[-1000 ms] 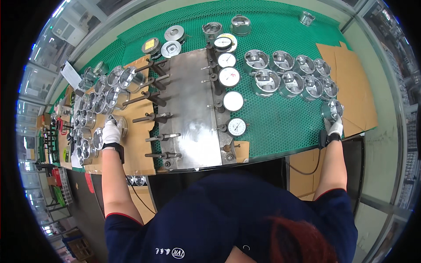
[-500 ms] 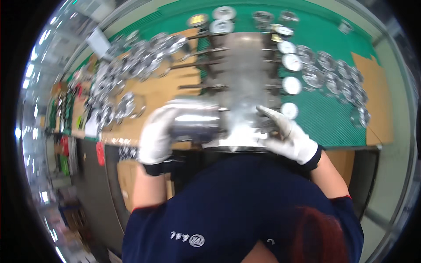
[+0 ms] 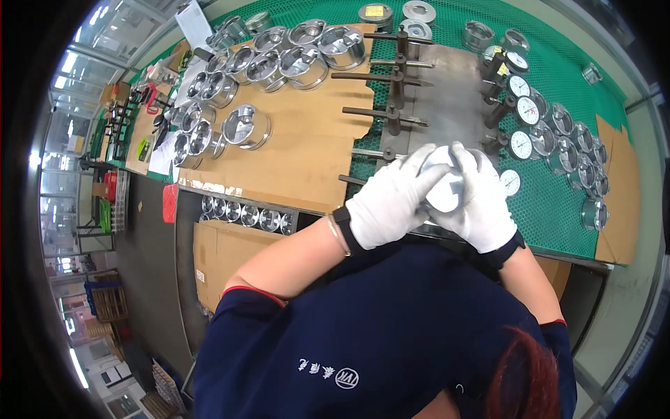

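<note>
A: Please tell me, where is the silver piston (image 3: 444,187) in this moment?

B: It is between the two gloved hands, in front of the person's chest, at the near end of the steel plate (image 3: 447,91). If it touches the plate, I cannot tell, because the hands cover the lower part.

A: And how are the fingers?

B: The left hand (image 3: 392,202) has its fingers bent around the left side of the piston. The right hand (image 3: 483,209) closes from the other side, with fingers over its upper edge. So both hold the same piece.

A: If this piece is the middle of a clock, what lies around?

B: At twelve o'clock the plate goes away from the person. At eleven there are posts with dark rods (image 3: 396,87). At two o'clock stand the round dial gauges (image 3: 520,144), and between two and three, a group of pistons (image 3: 564,155) on the green surface (image 3: 551,227).

A: And on the left?

B: Near nine lies brown cardboard (image 3: 307,157). A lone piston (image 3: 246,126) stands on it between nine and ten, apart from a larger cluster (image 3: 303,66) at ten.
</note>
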The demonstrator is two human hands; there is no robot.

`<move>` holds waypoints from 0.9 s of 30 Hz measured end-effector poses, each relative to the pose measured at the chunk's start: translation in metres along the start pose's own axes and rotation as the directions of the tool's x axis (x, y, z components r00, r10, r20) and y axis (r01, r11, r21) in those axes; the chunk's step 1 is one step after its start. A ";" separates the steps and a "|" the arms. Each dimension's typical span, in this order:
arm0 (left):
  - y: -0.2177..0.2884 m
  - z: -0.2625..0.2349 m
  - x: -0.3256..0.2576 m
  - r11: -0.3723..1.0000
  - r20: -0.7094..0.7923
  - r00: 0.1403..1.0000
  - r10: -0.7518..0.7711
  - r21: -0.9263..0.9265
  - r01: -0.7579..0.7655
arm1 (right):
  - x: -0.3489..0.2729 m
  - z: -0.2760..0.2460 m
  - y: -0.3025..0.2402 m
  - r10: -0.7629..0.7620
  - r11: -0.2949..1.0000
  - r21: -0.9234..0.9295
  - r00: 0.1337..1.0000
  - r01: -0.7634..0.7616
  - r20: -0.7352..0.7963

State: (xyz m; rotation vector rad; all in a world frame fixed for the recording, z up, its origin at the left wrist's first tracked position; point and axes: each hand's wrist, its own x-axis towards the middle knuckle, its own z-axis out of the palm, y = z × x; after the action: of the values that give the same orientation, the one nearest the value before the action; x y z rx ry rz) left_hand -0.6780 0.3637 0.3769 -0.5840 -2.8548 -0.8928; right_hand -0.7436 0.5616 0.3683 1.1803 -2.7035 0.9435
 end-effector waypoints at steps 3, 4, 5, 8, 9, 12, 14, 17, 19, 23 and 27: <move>0.008 0.017 0.008 0.995 -0.051 0.999 -0.015 0.101 0.021 | -0.014 -0.003 0.007 -0.032 0.997 0.065 0.998 0.035 -0.053; 0.003 0.027 0.006 0.995 -0.083 0.996 -0.014 0.101 0.023 | -0.022 -0.005 0.011 -0.038 0.994 0.104 0.997 0.045 -0.070; 0.000 0.033 0.005 0.995 -0.115 0.993 -0.015 0.101 0.026 | -0.032 -0.005 0.016 -0.020 0.999 0.041 0.997 0.023 -0.075; -0.003 0.041 0.010 0.997 -0.137 0.990 -0.028 0.069 0.037 | -0.057 0.001 0.037 0.413 0.638 0.502 0.810 -0.583 0.415; -0.005 0.043 0.012 0.998 -0.153 0.988 -0.023 0.053 0.031 | -0.061 0.003 0.037 0.412 0.416 0.607 0.735 -0.677 0.539; -0.009 0.049 0.023 1.000 -0.211 0.977 -0.010 0.006 0.011 | -0.060 0.009 0.028 0.432 0.221 0.720 0.728 -0.658 0.533; -0.013 0.052 0.030 1.000 -0.259 0.966 0.002 -0.022 -0.008 | -0.058 0.010 0.031 0.435 0.220 0.713 0.721 -0.666 0.539; -0.015 0.053 0.034 0.999 -0.287 0.958 -0.004 -0.033 -0.006 | -0.055 0.008 0.032 0.427 0.228 0.694 0.711 -0.683 0.559; -0.016 0.054 0.036 1.000 -0.297 0.955 0.000 -0.029 -0.009 | -0.055 0.007 0.033 0.435 0.223 0.681 0.696 -0.698 0.571; -0.016 0.054 0.037 1.000 -0.290 0.957 -0.013 -0.024 0.007 | -0.055 0.007 0.034 0.434 0.217 0.688 0.700 -0.692 0.567; -0.017 0.055 0.039 1.000 -0.312 0.950 0.010 0.011 -0.008 | -0.054 0.007 0.033 0.444 0.223 0.685 0.698 -0.693 0.562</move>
State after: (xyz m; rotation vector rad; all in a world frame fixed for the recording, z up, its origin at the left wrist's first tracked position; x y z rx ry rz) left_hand -0.7187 0.3951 0.3303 -0.4111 -2.5681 -0.8810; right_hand -0.7261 0.6102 0.3309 0.0942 -2.8558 2.7324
